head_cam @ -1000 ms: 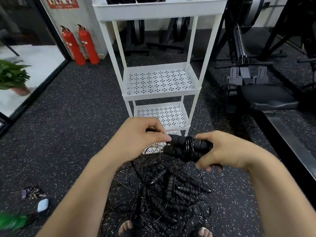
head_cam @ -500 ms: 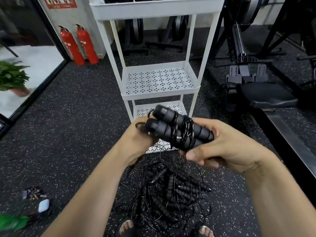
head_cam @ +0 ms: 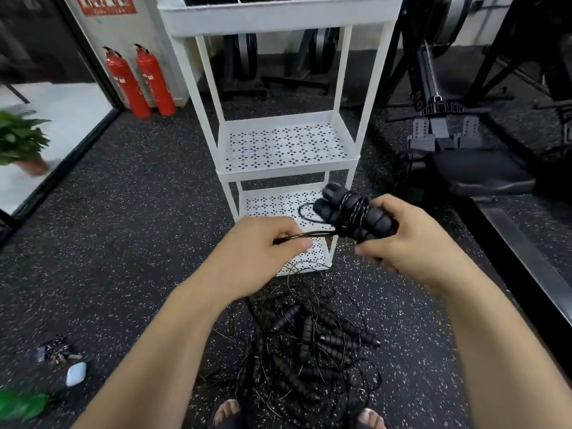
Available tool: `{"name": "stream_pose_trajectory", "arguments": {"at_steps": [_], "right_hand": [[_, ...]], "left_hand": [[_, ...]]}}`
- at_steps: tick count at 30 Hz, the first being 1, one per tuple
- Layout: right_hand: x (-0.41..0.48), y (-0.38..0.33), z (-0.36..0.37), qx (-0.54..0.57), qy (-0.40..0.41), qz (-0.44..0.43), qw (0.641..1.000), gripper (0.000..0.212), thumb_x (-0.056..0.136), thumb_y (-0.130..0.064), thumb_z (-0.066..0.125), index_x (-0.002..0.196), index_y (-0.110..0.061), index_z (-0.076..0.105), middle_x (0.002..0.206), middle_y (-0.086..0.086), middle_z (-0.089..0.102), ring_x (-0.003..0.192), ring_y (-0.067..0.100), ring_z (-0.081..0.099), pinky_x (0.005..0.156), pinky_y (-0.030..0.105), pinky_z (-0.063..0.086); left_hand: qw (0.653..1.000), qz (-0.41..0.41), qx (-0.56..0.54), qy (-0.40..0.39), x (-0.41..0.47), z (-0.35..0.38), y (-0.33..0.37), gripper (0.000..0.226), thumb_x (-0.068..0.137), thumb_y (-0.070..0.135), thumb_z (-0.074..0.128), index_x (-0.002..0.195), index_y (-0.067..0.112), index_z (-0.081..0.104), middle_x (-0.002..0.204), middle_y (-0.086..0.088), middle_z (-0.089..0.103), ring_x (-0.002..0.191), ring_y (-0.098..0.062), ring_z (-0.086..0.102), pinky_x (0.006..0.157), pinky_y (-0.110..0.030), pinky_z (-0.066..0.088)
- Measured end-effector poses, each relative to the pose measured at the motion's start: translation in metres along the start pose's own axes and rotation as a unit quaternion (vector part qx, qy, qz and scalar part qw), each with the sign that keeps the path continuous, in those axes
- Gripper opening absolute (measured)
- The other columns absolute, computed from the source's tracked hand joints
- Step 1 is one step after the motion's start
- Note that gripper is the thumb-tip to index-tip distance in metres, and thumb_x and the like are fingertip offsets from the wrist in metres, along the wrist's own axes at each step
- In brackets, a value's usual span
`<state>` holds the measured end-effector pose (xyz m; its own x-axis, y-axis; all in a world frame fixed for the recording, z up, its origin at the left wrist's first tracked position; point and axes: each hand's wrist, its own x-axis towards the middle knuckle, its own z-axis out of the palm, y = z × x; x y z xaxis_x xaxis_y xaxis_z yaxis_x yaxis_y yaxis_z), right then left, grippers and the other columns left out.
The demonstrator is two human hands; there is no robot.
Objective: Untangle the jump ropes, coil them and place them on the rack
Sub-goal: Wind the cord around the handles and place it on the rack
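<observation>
Head: right grip point(head_cam: 411, 239) holds wound jump rope point(head_cam: 349, 212); left grip point(head_cam: 263, 243) pinches cord point(head_cam: 312, 234); sign point(head_cam: 105, 3) unreadable.

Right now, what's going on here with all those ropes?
A person is bundling one jump rope in front of the white rack. The right hand grips its two black handles, which have cord wound around them. The left hand pinches the loose cord end, drawn out to the left. This bundle is not yet on the rack. A tangled pile of ropes lies on the floor by the person's feet.
</observation>
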<state>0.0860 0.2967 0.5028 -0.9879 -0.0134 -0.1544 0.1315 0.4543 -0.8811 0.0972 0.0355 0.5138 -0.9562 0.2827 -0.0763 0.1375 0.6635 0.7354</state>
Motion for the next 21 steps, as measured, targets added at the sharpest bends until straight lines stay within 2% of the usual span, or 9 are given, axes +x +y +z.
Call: {"name": "stream_pose_trajectory", "arguments": {"at_steps": [3, 9, 12, 14, 16, 18, 19, 21], "right_hand": [[-0.001, 0.004, -0.008, -0.079, -0.042, 0.023, 0.996, 0.044, 0.073, 0.0, 0.086, 0.099, -0.032, 0.069, 0.075, 0.013, 0.075, 0.053, 0.02, 0.06, 0.05, 0.034, 0.046], [-0.011, -0.007, -0.005, -0.064, -0.254, 0.048, 0.964, 0.035, 0.079, 0.009, 0.084, 0.102, -0.013, 0.07, 0.069, 0.008, 0.072, 0.059, 0.021, 0.062, 0.045, 0.027, 0.041], [-0.017, -0.013, -0.004, -0.045, -0.34, 0.042, 0.938, 0.034, 0.082, 0.007, 0.085, 0.104, -0.014, 0.071, 0.075, 0.012, 0.07, 0.064, 0.021, 0.062, 0.045, 0.027, 0.04], [-0.022, -0.018, -0.005, -0.006, -0.385, 0.025, 0.922, 0.035, 0.085, 0.007, 0.085, 0.109, -0.014, 0.071, 0.081, 0.017, 0.068, 0.063, 0.02, 0.061, 0.045, 0.025, 0.04], [-0.025, -0.021, -0.007, 0.045, -0.403, 0.0, 0.914, 0.038, 0.086, 0.009, 0.084, 0.116, -0.011, 0.07, 0.085, 0.018, 0.068, 0.062, 0.02, 0.059, 0.043, 0.024, 0.039], [-0.026, -0.022, -0.008, 0.094, -0.399, -0.024, 0.912, 0.043, 0.085, 0.011, 0.083, 0.119, -0.014, 0.072, 0.086, 0.016, 0.068, 0.06, 0.018, 0.058, 0.042, 0.022, 0.039], [-0.026, -0.023, -0.009, 0.114, -0.392, -0.033, 0.912, 0.045, 0.084, 0.011, 0.082, 0.12, -0.015, 0.073, 0.085, 0.015, 0.068, 0.059, 0.018, 0.058, 0.041, 0.021, 0.039], [-0.025, -0.024, -0.007, 0.154, -0.37, -0.044, 0.915, 0.047, 0.082, 0.012, 0.083, 0.122, -0.01, 0.071, 0.085, 0.017, 0.067, 0.058, 0.016, 0.059, 0.039, 0.02, 0.039]], "left_hand": [[0.999, 0.01, -0.038, 0.03, -0.003, -0.017, -0.005, 0.017, 0.099, 0.048, 0.069, 0.089, 0.035, 0.076, 0.057, 0.011, 0.059, 0.046, -0.003, 0.039, 0.048, -0.015, 0.035], [0.992, 0.042, -0.085, 0.08, 0.0, -0.018, -0.01, 0.012, 0.094, 0.044, 0.077, 0.087, 0.035, 0.078, 0.065, 0.007, 0.064, 0.055, -0.007, 0.043, 0.055, -0.019, 0.036], [0.989, 0.032, -0.121, 0.075, 0.003, -0.015, -0.011, 0.009, 0.089, 0.043, 0.082, 0.086, 0.036, 0.08, 0.074, -0.002, 0.07, 0.064, -0.015, 0.048, 0.063, -0.029, 0.039], [0.984, 0.033, -0.16, 0.071, 0.004, -0.014, -0.012, 0.01, 0.085, 0.042, 0.084, 0.085, 0.033, 0.081, 0.075, -0.002, 0.071, 0.067, -0.01, 0.052, 0.067, -0.026, 0.041], [0.979, 0.038, -0.188, 0.068, 0.006, -0.013, -0.014, 0.013, 0.083, 0.044, 0.082, 0.084, 0.031, 0.08, 0.075, 0.008, 0.071, 0.068, -0.004, 0.055, 0.069, -0.02, 0.044], [0.978, 0.029, -0.201, 0.054, 0.008, -0.009, -0.014, 0.013, 0.09, 0.04, 0.077, 0.081, 0.031, 0.08, 0.079, 0.008, 0.073, 0.071, -0.005, 0.059, 0.073, -0.025, 0.046], [0.975, 0.02, -0.216, 0.038, 0.009, -0.007, -0.013, 0.016, 0.095, 0.031, 0.075, 0.08, 0.03, 0.079, 0.081, 0.006, 0.074, 0.073, -0.008, 0.062, 0.074, -0.029, 0.048], [0.965, -0.019, -0.261, 0.011, 0.008, -0.001, -0.01, 0.026, 0.1, 0.007, 0.065, 0.085, 0.024, 0.078, 0.083, 0.006, 0.078, 0.076, -0.007, 0.07, 0.074, -0.026, 0.053]]}}
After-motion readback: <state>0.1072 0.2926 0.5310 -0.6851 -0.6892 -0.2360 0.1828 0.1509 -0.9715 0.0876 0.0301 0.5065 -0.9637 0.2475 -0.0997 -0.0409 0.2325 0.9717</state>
